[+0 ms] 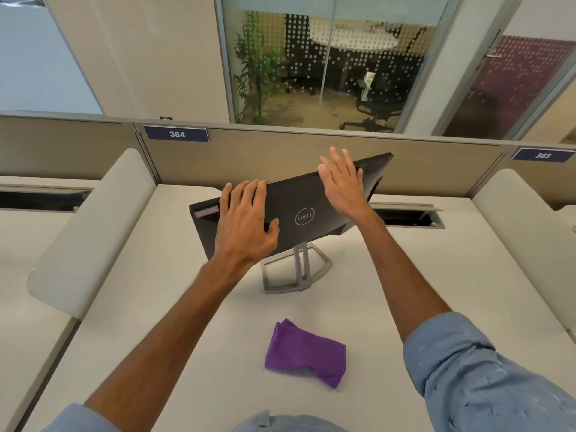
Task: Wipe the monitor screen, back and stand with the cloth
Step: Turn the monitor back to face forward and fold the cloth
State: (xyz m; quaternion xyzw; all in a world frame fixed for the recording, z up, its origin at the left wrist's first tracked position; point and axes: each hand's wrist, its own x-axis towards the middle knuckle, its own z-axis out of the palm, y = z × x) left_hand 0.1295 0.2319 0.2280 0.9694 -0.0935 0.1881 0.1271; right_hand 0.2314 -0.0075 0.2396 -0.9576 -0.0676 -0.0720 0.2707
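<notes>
A black Dell monitor [311,199] stands on the white desk with its back towards me, tilted, on a grey metal stand [297,269]. My left hand [246,221] grips the monitor's top edge left of the logo, fingers curled over the rim and thumb on the back panel. My right hand [343,182] hovers over the monitor's upper right part with its fingers spread, holding nothing. A crumpled purple cloth [307,352] lies on the desk in front of the stand, apart from both hands. The screen side is hidden.
The white desk [187,307] is bounded by rounded side dividers [90,232] and a beige back partition [249,157] labelled 384. A cable slot [408,215] opens behind the monitor at the right. Behind the partition are glass walls and a meeting room.
</notes>
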